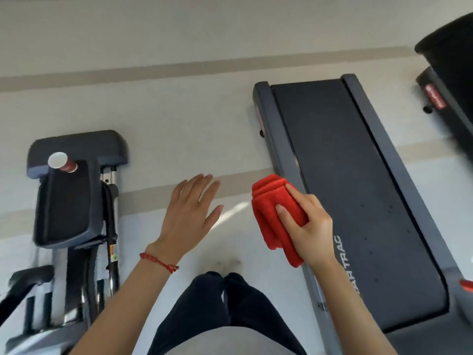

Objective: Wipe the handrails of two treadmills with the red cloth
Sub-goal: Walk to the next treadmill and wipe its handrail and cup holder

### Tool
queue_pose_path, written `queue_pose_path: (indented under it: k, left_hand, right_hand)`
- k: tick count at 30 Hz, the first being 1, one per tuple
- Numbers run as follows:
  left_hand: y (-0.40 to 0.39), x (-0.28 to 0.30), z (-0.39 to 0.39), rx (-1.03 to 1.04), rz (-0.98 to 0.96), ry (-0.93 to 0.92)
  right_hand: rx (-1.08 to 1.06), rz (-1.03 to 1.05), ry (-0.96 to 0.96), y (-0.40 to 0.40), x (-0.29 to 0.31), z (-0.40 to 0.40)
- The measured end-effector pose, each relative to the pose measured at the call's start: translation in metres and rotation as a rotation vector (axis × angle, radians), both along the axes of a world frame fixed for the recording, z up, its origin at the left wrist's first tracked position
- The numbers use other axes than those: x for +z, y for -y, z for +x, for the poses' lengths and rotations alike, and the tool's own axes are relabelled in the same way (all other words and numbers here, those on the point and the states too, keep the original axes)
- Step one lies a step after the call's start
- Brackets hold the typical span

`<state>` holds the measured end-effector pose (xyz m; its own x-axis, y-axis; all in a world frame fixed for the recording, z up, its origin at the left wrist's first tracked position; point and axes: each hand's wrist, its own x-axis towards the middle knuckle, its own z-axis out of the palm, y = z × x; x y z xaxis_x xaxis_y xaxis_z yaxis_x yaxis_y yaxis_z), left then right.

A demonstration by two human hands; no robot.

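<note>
Red cloth (277, 216) in right hand (307, 226)

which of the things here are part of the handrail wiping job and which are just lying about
Part of the job:
- red cloth, folded, held in the right hand
- treadmill on the right; its handrails are not in view
- second treadmill at the far right edge

Just lying about:
- paper cup on its side on the exercise machine at left
- left hand, open and empty
</note>
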<state>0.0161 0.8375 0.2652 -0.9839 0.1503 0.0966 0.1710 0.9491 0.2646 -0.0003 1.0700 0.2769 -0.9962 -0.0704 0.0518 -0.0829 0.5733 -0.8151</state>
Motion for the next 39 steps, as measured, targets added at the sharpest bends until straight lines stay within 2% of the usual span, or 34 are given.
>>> queue_pose_path:
  k: [10, 17, 26, 39]
  left_hand:
    - [0.028, -0.015, -0.033, 0.162, 0.016, 0.099]
    - [0.091, -0.035, -0.094, 0.201, 0.021, 0.090]
    - [0.176, -0.049, -0.170, 0.214, 0.034, 0.194]
    - [0.212, -0.065, -0.298, 0.248, 0.048, 0.290]
  right_hand:
    - [0.099, -0.012, 0.017, 0.046, -0.030, -0.075]
    - [0.096, 0.001, 0.027, 0.110, -0.050, -0.138]
    - [0.053, 0.003, 0.078, 0.197, -0.063, -0.212]
    - [0.049, 0.009, 0.079, 0.225, -0.084, -0.348]
